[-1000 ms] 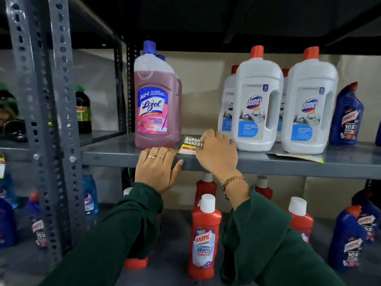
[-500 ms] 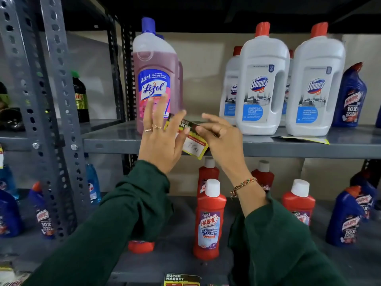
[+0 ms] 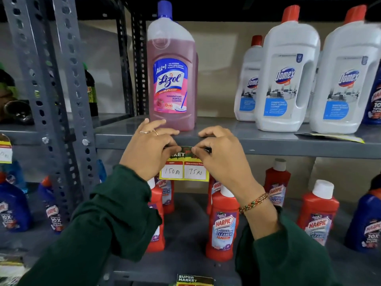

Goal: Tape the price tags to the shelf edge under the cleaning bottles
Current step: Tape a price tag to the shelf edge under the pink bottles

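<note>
From the head camera, we see our left hand (image 3: 148, 150) and right hand (image 3: 219, 154) pressing the yellow paper price tag with two handwritten white boxes (image 3: 184, 168) against the front edge of the grey metal shelf (image 3: 288, 148), directly below the pink Lizol cleaner bottle (image 3: 172, 71). Both hands' fingers are pinched together on the tag's top corners. We cannot see any tape. We judge this first tag nearly fixed; another yellow tag (image 3: 338, 137) lies flat near the white Domex bottles (image 3: 288, 79), not yet hung, so much remains.
</note>
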Demonstrator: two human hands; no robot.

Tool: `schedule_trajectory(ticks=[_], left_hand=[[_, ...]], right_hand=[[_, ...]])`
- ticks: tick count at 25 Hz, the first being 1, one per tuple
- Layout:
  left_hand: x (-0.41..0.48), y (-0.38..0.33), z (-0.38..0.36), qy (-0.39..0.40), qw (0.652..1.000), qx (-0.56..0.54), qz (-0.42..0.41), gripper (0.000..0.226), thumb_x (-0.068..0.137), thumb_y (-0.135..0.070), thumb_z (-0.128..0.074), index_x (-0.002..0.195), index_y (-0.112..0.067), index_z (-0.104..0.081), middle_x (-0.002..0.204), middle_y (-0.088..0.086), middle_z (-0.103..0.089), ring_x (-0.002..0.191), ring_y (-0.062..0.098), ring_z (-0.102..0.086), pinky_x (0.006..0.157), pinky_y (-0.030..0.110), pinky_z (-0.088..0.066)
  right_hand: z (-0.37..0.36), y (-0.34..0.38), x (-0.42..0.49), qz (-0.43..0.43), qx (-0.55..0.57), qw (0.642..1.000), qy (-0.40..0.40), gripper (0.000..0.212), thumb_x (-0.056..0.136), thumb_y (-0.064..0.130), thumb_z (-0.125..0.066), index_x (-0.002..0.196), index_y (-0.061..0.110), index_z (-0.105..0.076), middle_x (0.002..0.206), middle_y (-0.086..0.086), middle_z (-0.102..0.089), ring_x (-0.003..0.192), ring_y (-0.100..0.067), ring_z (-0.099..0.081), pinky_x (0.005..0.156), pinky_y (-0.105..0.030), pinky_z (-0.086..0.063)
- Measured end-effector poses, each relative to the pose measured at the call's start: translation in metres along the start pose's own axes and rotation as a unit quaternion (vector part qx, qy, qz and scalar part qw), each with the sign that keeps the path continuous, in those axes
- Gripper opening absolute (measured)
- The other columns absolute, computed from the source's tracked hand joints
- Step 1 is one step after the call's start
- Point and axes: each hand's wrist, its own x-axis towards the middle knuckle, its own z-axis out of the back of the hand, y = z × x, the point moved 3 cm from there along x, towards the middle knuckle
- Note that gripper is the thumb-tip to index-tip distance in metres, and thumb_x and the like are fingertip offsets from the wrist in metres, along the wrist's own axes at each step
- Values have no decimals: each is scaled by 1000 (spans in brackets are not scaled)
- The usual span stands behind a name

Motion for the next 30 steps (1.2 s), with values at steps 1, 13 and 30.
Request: schedule_trajectory(ticks=[1, 13, 30], left_hand=[[-1, 3, 1, 5, 1000, -4, 1, 22, 77, -27, -59, 71, -9, -70, 107, 10, -69, 115, 33, -50, 106, 48, -18], [-1, 7, 2, -17, 998, -53, 21, 21, 76, -28, -64, 72, -9, -71, 100, 8, -72, 95, 23, -64, 91, 47, -48], [3, 5, -13, -93, 994, -53, 33, 29, 89, -31, -51, 99, -11, -68, 102, 10, -71, 96, 23, -64, 88, 45, -47]], right_hand=[[-2, 2, 0, -5, -1, 1000, -9, 11, 79, 17, -67, 82, 7, -72, 109, -7, -62, 102, -21, -53, 80, -23, -35], [-7, 11, 3, -55, 9, 996, -68, 12, 74, 17, -71, 71, 5, -72, 93, -7, -62, 77, -20, -58, 64, -25, -39], [-1, 7, 15, -78, -71, 994, -7, 42, 82, 48, -56, 100, 10, -64, 99, -12, -71, 99, -31, -57, 92, -39, -41]])
